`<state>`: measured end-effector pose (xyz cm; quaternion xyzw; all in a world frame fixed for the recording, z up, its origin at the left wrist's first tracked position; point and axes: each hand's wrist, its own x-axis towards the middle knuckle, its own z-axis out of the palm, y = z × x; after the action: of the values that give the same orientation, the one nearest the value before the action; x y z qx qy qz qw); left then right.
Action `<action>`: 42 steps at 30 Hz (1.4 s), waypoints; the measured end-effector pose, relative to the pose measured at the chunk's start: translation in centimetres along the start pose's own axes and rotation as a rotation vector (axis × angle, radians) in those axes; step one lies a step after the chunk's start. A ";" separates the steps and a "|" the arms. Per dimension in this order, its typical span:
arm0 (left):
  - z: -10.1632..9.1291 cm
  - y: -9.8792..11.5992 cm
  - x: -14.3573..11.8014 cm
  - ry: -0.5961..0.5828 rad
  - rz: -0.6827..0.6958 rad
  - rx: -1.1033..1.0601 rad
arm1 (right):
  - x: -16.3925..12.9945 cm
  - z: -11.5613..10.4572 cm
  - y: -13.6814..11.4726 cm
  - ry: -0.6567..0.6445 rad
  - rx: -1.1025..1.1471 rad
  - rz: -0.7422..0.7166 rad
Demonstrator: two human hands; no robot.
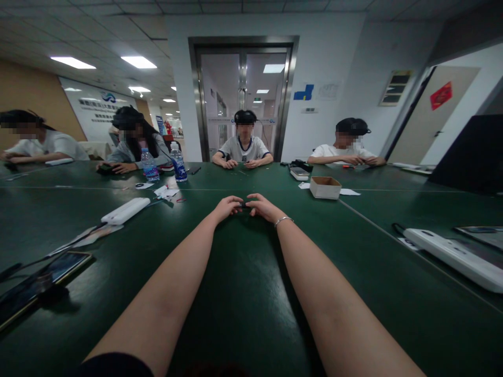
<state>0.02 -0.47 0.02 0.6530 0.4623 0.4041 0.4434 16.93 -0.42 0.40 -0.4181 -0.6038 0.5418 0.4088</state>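
Both arms stretched way out over the green table (243, 293), left hand (228, 206) and right hand (262, 205) meeting fingertip to fingertip in the middle, pinching some tiny dark object (244, 204) between them, too small to make out. Fingers curled in on both, so closed around it rather than spread. Thin bracelet (283, 220) on the right wrist. Off to the left, a white power strip (126, 210) and a phone (37, 285) near the edge. Small cardboard box (325, 187) beyond on the right, two water bottles (177, 162) further back left, another white strip (456, 256) far right. Four other people seated around the far side, hands on the table.
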 end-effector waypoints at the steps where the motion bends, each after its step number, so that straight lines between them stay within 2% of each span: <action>1: 0.0 0.0 0.1 0.001 0.003 -0.006 | 0.0 0.0 0.0 -0.005 -0.010 0.007; 5: 0.0 -0.2 0.2 0.003 0.003 -0.019 | -0.1 0.1 -0.3 -0.035 -0.064 0.016; 11: 0.0 -0.3 0.3 0.010 0.004 -0.018 | -0.2 0.0 -0.2 -0.041 -0.013 0.009; 17: 0.1 0.0 0.0 0.001 -0.002 -0.002 | 0.1 -0.2 0.2 -0.037 -0.015 -0.032; 31: 0.2 0.6 -0.5 0.003 0.005 0.013 | 0.3 0.0 0.3 -0.061 -0.048 -0.027; 42: 0.2 -0.4 0.3 -0.017 0.052 0.060 | 0.1 -0.1 0.3 -0.064 0.027 -0.049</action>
<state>0.19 -0.12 -0.39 0.6812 0.4532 0.3958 0.4171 17.01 -0.29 0.15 -0.3802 -0.6193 0.5529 0.4077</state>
